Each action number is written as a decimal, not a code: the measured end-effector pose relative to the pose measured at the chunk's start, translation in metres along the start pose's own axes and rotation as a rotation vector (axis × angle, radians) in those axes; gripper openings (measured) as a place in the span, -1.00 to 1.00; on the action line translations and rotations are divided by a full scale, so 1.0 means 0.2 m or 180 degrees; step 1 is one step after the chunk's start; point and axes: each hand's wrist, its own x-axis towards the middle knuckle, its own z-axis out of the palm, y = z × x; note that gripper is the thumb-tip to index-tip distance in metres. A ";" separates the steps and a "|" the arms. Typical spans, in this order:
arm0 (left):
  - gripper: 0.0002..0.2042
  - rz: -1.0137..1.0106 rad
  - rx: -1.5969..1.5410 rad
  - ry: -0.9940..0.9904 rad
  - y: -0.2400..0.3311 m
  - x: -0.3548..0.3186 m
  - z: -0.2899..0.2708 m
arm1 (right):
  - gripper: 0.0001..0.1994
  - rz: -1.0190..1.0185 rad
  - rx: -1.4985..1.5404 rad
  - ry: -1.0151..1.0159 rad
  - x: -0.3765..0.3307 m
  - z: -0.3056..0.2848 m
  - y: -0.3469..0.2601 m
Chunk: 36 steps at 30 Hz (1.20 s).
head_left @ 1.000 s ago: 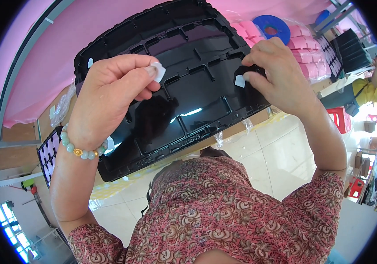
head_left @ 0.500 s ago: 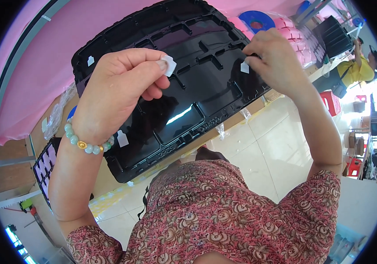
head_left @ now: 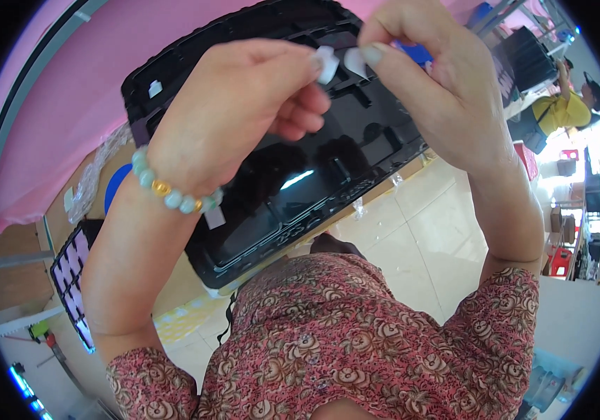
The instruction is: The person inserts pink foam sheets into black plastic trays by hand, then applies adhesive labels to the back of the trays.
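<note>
Both my hands are raised over a large glossy black plastic tray (head_left: pixel 265 182) with moulded ridges. My left hand (head_left: pixel 233 105), below a pale green bead bracelet (head_left: pixel 163 189), pinches a small white tag-shaped piece (head_left: pixel 326 65) between thumb and forefinger; its other fingers curl loosely beneath. Close beside it, my right hand (head_left: pixel 447 98) has a second white piece (head_left: pixel 355 63), curved like a peeling sticker, at its thumb tip. A white tag (head_left: pixel 155 88) lies on the tray's far left corner. Another white tag (head_left: pixel 214 218) shows beside the bracelet, on the tray's near left part.
A purple-and-black slotted tray (head_left: pixel 72 280) stands at the left. Crumpled clear plastic (head_left: pixel 93 178) and a blue round object (head_left: pixel 116 189) lie beside the black tray. Pink sheeting (head_left: pixel 54 119) spreads behind. Far right, a person in yellow (head_left: pixel 567 110) stands near shelves.
My hands have come together above the tray, the left moving right and away, the right inward. The white piece near my right fingers is now up off the tray. The tray has shifted slightly.
</note>
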 end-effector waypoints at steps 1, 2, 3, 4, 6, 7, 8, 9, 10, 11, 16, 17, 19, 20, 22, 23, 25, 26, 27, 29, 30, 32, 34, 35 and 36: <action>-0.75 -0.0038 0.0007 0.0060 0.01 0.01 -0.01 | -0.87 -0.0027 0.0063 -0.0021 0.06 0.01 -0.05; -0.74 0.0103 -0.0166 -0.0045 0.02 0.00 -0.03 | -0.91 -0.0151 0.0119 0.0239 0.11 0.03 -0.10; -0.73 0.0247 -0.0329 -0.0176 0.03 0.01 -0.06 | -0.92 -0.0249 0.0164 0.0516 0.15 0.06 -0.14; -0.74 0.0299 -0.0376 -0.0249 0.04 0.00 -0.10 | -0.93 -0.1627 0.2214 0.1204 0.20 0.21 -0.05; -0.48 -0.0112 -0.0225 0.0111 0.10 -0.09 -0.17 | -0.93 -0.1279 0.1176 0.0953 0.27 0.21 -0.17; -0.23 -0.0485 -0.0095 0.0337 0.12 -0.12 -0.20 | -0.92 -0.0879 0.0012 0.0722 0.30 0.22 -0.21; -0.30 -0.0158 0.0030 0.0440 0.08 -0.16 -0.26 | -0.92 -0.0940 0.0059 0.0727 0.33 0.24 -0.23; -0.30 -0.0140 0.0043 0.0498 0.05 -0.18 -0.31 | -0.91 -0.0969 0.0149 0.0567 0.38 0.27 -0.24; -0.53 0.0265 -0.0159 0.0502 0.01 -0.21 -0.37 | -0.89 -0.1004 0.0236 0.0406 0.41 0.29 -0.27; -0.76 0.0687 -0.0355 0.0490 -0.01 -0.23 -0.43 | -0.89 -0.1063 0.0246 0.0422 0.47 0.30 -0.31; -0.80 0.0863 -0.0742 0.1365 -0.09 -0.51 -0.77 | -0.81 -0.0640 0.1306 -0.0339 0.73 0.59 -0.17; -0.81 0.0916 -0.0899 0.1578 -0.14 -0.53 -0.84 | -0.82 0.0065 0.1080 -0.0806 0.77 0.62 -0.20; -0.81 0.0903 -0.0957 0.1815 -0.21 -0.65 -0.91 | -0.81 0.0156 0.0858 -0.1082 0.85 0.77 -0.16; -0.82 0.0853 -0.1045 0.2008 -0.25 -0.69 -0.94 | -0.80 0.0304 0.0611 -0.1367 0.88 0.87 -0.12; -0.82 0.0778 -0.1124 0.2048 -0.33 -0.75 -0.95 | -0.80 -0.0089 0.0334 -0.1066 0.88 1.00 -0.08; -0.82 0.0674 -0.1199 0.2110 -0.38 -0.78 -0.96 | -0.80 -0.0483 0.0091 -0.0780 0.89 1.03 -0.10; -0.82 0.0602 -0.1315 0.2211 -0.44 -0.80 -0.96 | -0.73 -0.0513 -0.0075 -0.0897 0.87 1.04 -0.12; -0.82 0.0538 -0.1381 0.2221 -0.47 -0.82 -0.96 | -0.76 -0.0523 -0.0184 -0.0982 0.86 1.03 -0.14; -0.82 0.0474 -0.1447 0.2226 -0.50 -0.83 -0.96 | -0.79 -0.0530 -0.0294 -0.1064 0.86 1.03 -0.15; -0.82 0.0473 -0.1504 0.2213 -0.54 -0.84 -0.97 | -0.82 -0.0326 -0.0200 -0.1344 0.87 0.99 -0.20; -0.82 0.0417 -0.1548 0.2233 -0.56 -0.84 -0.97 | -0.85 -0.0091 -0.0106 -0.1603 0.87 0.98 -0.20; -0.82 0.0365 -0.1595 0.2246 -0.57 -0.83 -0.97 | -0.84 -0.0183 -0.0108 -0.1347 0.87 1.02 -0.18; -0.83 0.0354 -0.1584 0.2141 -0.57 -0.81 -0.97 | -0.82 -0.0262 -0.0112 -0.1075 0.88 1.02 -0.17; -0.83 0.0352 -0.1588 0.2146 -0.57 -0.80 -0.98 | -0.84 -0.0131 -0.0105 -0.1390 0.89 1.00 -0.19; -0.83 0.0342 -0.1592 0.2078 -0.57 -0.79 -0.98 | -0.87 0.0003 -0.0097 -0.1702 0.90 0.99 -0.21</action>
